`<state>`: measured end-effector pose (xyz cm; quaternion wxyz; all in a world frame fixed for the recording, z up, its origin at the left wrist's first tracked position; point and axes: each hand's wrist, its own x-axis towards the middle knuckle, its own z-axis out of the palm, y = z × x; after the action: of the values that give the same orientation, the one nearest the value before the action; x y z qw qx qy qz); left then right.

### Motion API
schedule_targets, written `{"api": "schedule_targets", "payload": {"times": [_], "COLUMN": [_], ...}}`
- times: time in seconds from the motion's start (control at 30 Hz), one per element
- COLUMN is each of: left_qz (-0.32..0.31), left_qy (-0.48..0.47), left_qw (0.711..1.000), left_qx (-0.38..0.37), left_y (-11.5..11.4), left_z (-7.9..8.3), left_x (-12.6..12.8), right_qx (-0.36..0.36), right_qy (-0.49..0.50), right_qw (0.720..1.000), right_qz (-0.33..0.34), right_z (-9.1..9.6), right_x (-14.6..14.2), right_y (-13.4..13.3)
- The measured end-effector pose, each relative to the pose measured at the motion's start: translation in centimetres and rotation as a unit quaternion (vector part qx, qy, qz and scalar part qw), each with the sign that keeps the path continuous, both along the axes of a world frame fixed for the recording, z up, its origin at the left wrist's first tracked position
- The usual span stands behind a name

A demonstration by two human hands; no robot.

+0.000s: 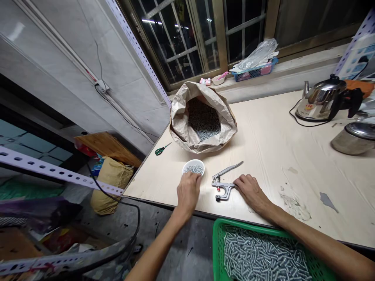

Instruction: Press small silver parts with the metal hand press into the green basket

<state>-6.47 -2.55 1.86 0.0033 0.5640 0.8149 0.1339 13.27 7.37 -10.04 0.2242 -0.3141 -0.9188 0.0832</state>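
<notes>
My left hand (188, 189) reaches to the near rim of a small white bowl (193, 168) filled with tiny metal pieces; its fingertips curl at the bowl's edge and I cannot see whether they pinch anything. My right hand (249, 188) lies on the pale wooden table (278, 144), fingers bent, touching the handle end of metal hand pliers (224, 183) that rest flat between the two hands. Behind the bowl stands an open paper sack (202, 117) full of small dark metal parts.
Green-handled scissors (162, 149) lie at the table's left edge. A green basket (258, 253) of metal pins sits below the near edge. A steel kettle (322, 97) with cord and a pot lid (356, 136) occupy the far right. Clutter and perforated rails fill the floor at left.
</notes>
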Motion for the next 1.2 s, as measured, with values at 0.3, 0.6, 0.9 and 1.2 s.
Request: {"api": "schedule_targets", "payload": {"times": [0.3, 0.6, 0.9, 1.2], "left_qz": [-0.03, -0.001, 0.004, 0.066], "left_qy": [0.085, -0.009, -0.335, -0.479], "left_qw": [0.985, 0.998, 0.942, 0.875], "left_qx": [-0.15, -0.068, 0.026, -0.012], "left_y": [6.0, 5.9, 0.6, 1.1], "left_z": [-2.3, -1.5, -2.8, -7.0], "left_x": [-4.2, -4.7, 0.7, 1.3], "right_qx": [0.003, 0.004, 0.048, 0.064], "right_qy": [0.008, 0.022, 0.003, -0.022], "right_qw": [1.0, 1.0, 0.999, 0.998], "right_qz": [-0.001, 0.0, -0.005, 0.008], "right_z": [0.4, 0.4, 1.9, 1.8], "right_x": [-0.1, -0.3, 0.5, 0.6], "right_y": [0.0, 0.0, -0.1, -0.2]}}
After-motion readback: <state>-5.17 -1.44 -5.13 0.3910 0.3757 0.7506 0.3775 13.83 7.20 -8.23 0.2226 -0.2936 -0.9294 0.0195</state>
